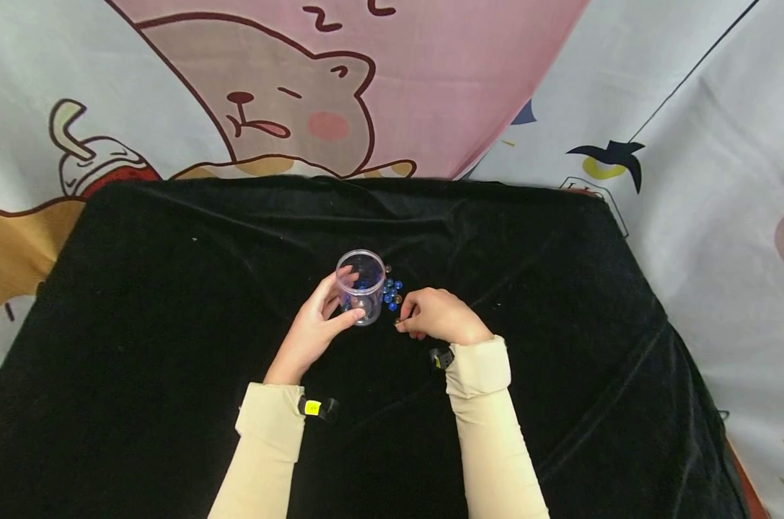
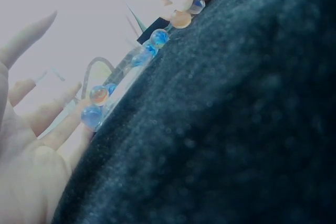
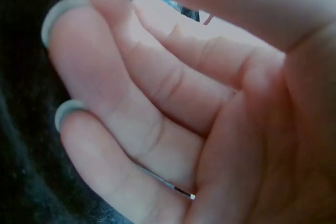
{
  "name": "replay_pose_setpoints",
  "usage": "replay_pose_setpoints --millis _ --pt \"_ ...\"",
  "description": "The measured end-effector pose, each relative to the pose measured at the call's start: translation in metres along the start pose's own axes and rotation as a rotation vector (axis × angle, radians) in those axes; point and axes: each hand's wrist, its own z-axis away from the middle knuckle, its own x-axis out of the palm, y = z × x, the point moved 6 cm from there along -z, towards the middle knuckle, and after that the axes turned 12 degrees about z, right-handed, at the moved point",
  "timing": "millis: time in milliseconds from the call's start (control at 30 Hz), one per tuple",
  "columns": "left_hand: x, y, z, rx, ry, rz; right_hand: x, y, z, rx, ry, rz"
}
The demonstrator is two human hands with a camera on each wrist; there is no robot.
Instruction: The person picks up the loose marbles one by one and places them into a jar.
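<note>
Cream sleeves [image 1: 492, 432] are seen nearest, ahead of a right hand [image 1: 442, 316] by whose thumb and fingertips a marble [image 1: 397, 322] is pinched. By a widely curved left hand [image 1: 310, 328], an upright clear cup [image 1: 373, 306], probably light plastic, is clasped; its wall is best held gently. Loose marbles [image 1: 388, 298], likely hard and slippery, are massed beside it, best lifted singly by fingertip; a cartoon backdrop [image 1: 327, 94] is hung behind.

On the cloth [image 1: 366, 447], I see marbles [image 1: 388, 298] just right of the cup [image 1: 373, 308], between it and the right hand [image 1: 442, 317].
</note>
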Motion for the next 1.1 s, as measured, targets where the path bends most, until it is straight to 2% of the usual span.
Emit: replay_pose_setpoints --millis 267,667,833,1100 --pt "0.0 0.002 0.001 -0.004 0.001 0.01 -0.005 0.0 0.002 -0.044 0.017 -0.012" --pt "0.0 0.002 0.002 -0.002 -0.002 0.013 -0.011 0.001 0.0 -0.065 0.101 0.014" --pt "0.001 0.002 0.002 -0.011 -0.001 0.006 -0.016 0.003 0.001 -0.056 0.203 -0.008" --pt "0.001 0.004 0.001 -0.01 0.0 0.012 -0.029 0.0 0.003 -0.087 0.395 -0.081"
